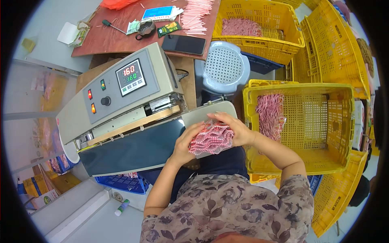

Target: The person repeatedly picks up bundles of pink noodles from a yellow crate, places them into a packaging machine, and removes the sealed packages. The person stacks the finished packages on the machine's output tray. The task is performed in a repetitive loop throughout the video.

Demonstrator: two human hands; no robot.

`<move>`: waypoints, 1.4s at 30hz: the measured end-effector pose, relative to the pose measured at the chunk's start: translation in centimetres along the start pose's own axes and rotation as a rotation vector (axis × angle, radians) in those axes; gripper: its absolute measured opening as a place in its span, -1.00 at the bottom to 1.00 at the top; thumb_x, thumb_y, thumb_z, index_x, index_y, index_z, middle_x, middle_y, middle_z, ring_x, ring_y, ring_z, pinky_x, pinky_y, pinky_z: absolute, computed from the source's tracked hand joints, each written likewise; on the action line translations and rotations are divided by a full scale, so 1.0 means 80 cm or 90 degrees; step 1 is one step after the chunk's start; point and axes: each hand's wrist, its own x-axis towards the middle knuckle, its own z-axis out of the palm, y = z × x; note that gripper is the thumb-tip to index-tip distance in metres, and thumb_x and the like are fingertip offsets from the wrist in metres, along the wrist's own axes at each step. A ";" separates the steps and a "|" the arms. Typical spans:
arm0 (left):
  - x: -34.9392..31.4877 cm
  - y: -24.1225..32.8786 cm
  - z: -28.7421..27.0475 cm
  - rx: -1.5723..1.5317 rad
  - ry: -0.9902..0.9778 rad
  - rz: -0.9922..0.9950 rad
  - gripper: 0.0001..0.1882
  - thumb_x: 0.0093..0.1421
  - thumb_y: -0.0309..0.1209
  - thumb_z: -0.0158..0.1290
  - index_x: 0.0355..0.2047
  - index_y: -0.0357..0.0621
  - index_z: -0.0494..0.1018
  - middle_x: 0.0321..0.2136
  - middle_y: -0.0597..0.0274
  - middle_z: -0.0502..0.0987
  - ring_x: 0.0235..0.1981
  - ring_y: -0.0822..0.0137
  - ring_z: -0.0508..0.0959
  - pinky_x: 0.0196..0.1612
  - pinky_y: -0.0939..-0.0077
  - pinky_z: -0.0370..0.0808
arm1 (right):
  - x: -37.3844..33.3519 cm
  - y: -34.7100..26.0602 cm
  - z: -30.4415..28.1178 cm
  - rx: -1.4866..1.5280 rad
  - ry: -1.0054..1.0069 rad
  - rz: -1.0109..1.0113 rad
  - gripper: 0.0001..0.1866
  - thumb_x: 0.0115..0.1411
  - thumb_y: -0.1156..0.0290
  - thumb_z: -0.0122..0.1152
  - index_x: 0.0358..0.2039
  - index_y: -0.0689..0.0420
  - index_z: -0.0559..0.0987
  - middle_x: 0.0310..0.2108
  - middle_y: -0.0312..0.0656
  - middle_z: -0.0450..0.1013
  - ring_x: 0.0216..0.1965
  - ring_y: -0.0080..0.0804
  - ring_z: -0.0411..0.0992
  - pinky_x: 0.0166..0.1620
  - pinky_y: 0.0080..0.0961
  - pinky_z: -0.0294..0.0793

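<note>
Clasping a pink-and-white striped bundle (211, 139) from either side, the left hand (185, 142) and right hand (240, 130) hold it over the right end of the sealing machine (115, 106) (a yellow crate (310, 167) stands to its right).

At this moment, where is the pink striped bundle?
In the head view, the bundle is just right of centre, held between the left hand and the right hand, left of a yellow crate.

Display (130, 77) on grey machine (121, 102): red digits above green, legible to me remotely. Far yellow crate (269, 47), near wall: dark characters. Blue-and-white packet (159, 13): large lettering.
</note>
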 end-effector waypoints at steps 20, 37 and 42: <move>-0.016 -0.004 0.000 0.004 0.024 0.018 -0.55 -0.19 -0.54 0.18 -0.19 -0.19 0.42 -0.22 0.08 0.48 -0.19 0.17 0.49 -0.13 0.42 0.42 | -0.009 0.011 0.023 0.041 0.007 -0.080 -0.08 -0.30 0.37 0.44 0.09 0.16 0.13 -0.08 0.00 0.34 -0.10 -0.10 0.36 -0.10 -0.36 0.39; -0.005 0.001 -0.008 -0.025 0.075 -0.014 -0.62 -0.19 -0.58 0.20 -0.27 -0.23 0.45 -0.29 0.14 0.49 -0.27 0.26 0.50 -0.22 0.50 0.43 | -0.004 0.002 0.018 -0.050 0.000 0.055 -0.19 -0.30 0.30 0.45 0.01 0.15 0.28 -0.18 -0.12 0.41 -0.17 -0.20 0.42 -0.09 -0.43 0.39; -0.026 -0.011 0.007 -0.028 0.082 -0.002 -0.62 -0.16 -0.59 0.17 -0.25 -0.20 0.44 -0.31 0.14 0.47 -0.30 0.18 0.49 -0.23 0.47 0.43 | -0.005 -0.012 0.025 -0.039 -0.025 0.014 -0.27 -0.26 0.24 0.44 -0.04 0.11 0.33 -0.18 -0.10 0.40 -0.15 -0.19 0.40 -0.07 -0.42 0.37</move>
